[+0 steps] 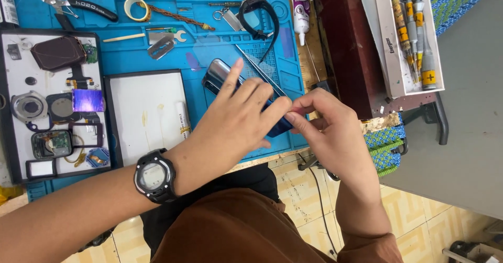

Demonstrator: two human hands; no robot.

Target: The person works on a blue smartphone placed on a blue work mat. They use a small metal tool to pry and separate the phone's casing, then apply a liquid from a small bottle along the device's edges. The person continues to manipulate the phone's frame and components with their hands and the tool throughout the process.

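Left hand arches over the phone, fingers pinching; right hand pinches its near blue edge.

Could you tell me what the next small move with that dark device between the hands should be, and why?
Probably steady it before working further. The left hand covers the dark slim device, index finger raised, while the right hand pinches something small and reddish at its near end; what it is cannot be told. The device sits over the edge of the blue mat, so pressing it flat seems wise.
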